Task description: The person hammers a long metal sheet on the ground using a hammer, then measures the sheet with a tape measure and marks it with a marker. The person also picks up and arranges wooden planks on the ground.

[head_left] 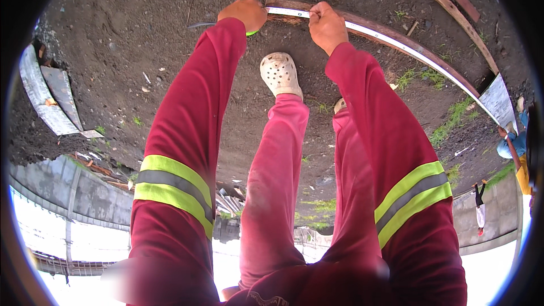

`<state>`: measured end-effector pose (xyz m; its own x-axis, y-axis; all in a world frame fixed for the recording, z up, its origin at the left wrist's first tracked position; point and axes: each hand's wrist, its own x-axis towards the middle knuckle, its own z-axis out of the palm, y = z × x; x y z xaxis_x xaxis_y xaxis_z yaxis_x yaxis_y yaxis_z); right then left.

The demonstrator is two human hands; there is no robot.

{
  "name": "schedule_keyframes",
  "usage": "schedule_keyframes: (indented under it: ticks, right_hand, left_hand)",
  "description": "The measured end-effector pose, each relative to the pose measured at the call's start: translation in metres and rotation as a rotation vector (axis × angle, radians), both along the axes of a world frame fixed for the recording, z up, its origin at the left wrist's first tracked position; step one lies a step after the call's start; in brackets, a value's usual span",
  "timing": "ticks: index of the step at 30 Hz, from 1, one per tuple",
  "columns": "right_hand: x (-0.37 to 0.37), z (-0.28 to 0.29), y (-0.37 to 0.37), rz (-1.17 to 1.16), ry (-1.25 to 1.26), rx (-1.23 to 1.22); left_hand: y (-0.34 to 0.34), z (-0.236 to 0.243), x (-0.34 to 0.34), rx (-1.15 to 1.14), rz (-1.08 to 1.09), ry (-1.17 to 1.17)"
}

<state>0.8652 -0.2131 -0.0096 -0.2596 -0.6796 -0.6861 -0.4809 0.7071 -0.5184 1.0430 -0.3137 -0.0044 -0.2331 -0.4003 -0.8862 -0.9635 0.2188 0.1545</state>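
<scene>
A white tape measure blade (391, 41) stretches along a long brown wooden beam (419, 52) that lies on the dirt. My left hand (245, 13) is closed at the blade's left end, around the tape measure (251, 33), of which only a bit of bright green shows below the fingers. A thin dark strip (201, 24) sticks out to the left of that hand; its kind I cannot make out. My right hand (328, 26) pinches the blade against the beam a short way to the right. Both sleeves are dark red with yellow-green and grey bands.
At the far right, near the blade's other end, are a grey board (498, 100) and another person (517, 146). More planks (462, 22) lie at the upper right, and grey sheets (51, 93) at the left. My pale clog (280, 73) stands below the beam. A further person (480, 207) is distant.
</scene>
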Motion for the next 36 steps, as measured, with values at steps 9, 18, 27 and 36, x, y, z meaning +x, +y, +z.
schedule_keyframes:
  ticks: [9, 18, 27, 36]
  right_hand:
    - [0.000, 0.002, -0.001, 0.007, 0.035, 0.039]
    - [-0.001, 0.003, 0.001, -0.014, -0.005, 0.017]
    - [-0.005, -0.002, 0.003, -0.181, -0.025, -0.078]
    - [-0.002, 0.002, 0.002, -0.045, 0.007, -0.052]
  left_hand:
    - [-0.004, 0.010, -0.006, 0.033, 0.012, -0.037]
    - [-0.005, 0.006, -0.004, 0.049, -0.026, -0.004]
    - [-0.003, 0.008, -0.003, 0.024, -0.018, 0.006]
    - [0.001, 0.003, -0.001, -0.009, 0.007, 0.009]
